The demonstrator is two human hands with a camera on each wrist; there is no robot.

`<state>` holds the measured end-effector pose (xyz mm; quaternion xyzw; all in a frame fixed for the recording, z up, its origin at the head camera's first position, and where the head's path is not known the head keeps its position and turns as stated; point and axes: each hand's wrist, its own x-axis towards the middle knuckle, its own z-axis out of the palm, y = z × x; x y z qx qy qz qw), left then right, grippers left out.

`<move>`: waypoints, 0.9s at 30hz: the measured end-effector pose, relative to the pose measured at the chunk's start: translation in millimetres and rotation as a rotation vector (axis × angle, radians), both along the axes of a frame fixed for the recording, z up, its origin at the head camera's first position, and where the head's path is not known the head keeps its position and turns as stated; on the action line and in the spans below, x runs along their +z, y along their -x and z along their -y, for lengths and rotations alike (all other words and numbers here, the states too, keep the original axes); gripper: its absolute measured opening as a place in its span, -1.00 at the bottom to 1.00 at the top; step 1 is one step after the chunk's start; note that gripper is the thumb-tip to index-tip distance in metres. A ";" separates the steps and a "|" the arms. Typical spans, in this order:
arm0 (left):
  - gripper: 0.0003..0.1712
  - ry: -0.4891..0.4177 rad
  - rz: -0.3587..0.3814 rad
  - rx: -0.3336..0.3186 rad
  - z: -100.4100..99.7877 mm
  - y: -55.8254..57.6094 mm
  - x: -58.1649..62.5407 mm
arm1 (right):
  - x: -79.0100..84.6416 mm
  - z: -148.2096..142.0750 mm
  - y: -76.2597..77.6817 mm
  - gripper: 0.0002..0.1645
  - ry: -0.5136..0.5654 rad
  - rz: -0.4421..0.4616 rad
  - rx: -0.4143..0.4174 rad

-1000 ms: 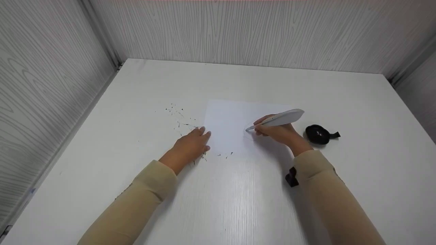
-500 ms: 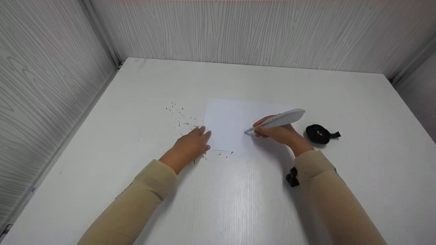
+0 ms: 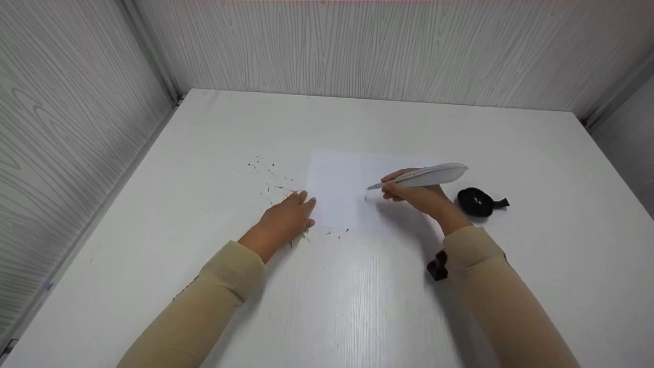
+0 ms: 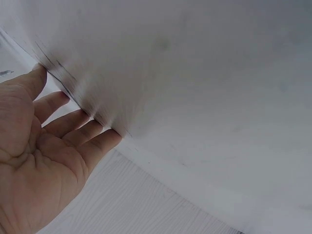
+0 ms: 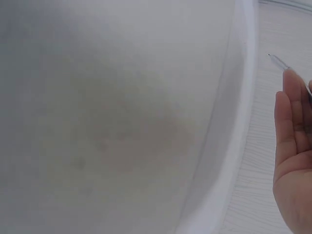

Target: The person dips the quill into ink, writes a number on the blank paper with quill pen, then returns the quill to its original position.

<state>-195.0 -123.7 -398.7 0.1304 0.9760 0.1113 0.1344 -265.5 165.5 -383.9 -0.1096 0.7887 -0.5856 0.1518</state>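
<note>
A white sheet of paper (image 3: 332, 174) lies flat mid-table. My left hand (image 3: 286, 220) rests along its left edge with the fingers stretched out. In the left wrist view those fingertips sit at a pale edge with thin dark streaks. My right hand (image 3: 414, 197) pinches a white feather quill pen (image 3: 434, 175) between thumb and fingers. Its nib points left, close over the paper, beside a short faint curved stroke. The right wrist view catches only the slim pen tip (image 5: 279, 61) beyond the fingers; the feather is hidden there.
A black round dish (image 3: 475, 203) with a short handle stands right of the right hand. Beside the right sleeve is a small black block-like piece (image 3: 438, 267), partly covered. Dark specks (image 3: 263, 166) dot the white table around the left hand. Wood-patterned panels (image 3: 327, 46) enclose the table.
The quill's nib has moved slightly down and then back up the paper, its feather tilting flatter and rightward. The left hand, dish and black piece stay put.
</note>
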 end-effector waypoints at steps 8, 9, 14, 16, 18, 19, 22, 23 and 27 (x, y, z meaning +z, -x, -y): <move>-0.32 0.013 0.005 -0.014 0.4 1.0 0.5 | 9.5 -3.0 2.5 -0.67 0.018 -0.021 -0.014; -0.32 0.016 0.006 -0.014 0.2 1.1 0.4 | 10.2 -3.8 2.9 -0.66 0.014 -0.026 -0.014; -0.31 0.017 0.008 -0.009 -0.6 1.6 -0.2 | 12.7 -10.8 4.2 -0.64 0.003 -0.054 -0.029; -0.32 0.013 0.007 -0.008 -0.5 2.0 -0.1 | 13.3 -15.3 4.5 -0.63 0.007 -0.067 -0.039; -0.32 0.022 0.007 -0.018 0.0 2.8 0.0 | 13.0 -20.9 4.9 -0.60 0.026 -0.079 -0.047; -0.32 0.029 0.007 -0.024 0.3 3.3 0.0 | 12.8 -23.8 5.1 -0.59 0.035 -0.085 -0.048; -0.32 0.044 0.009 -0.033 1.1 4.6 -0.4 | 11.3 -32.5 5.6 -0.55 0.053 -0.089 -0.062; -0.33 0.048 0.010 -0.034 1.1 5.0 -0.8 | 10.8 -35.1 5.6 -0.55 0.057 -0.085 -0.073; -0.32 0.042 0.015 -0.017 0.4 5.9 -1.9 | 7.9 -45.6 6.6 -0.53 0.026 -0.055 -0.115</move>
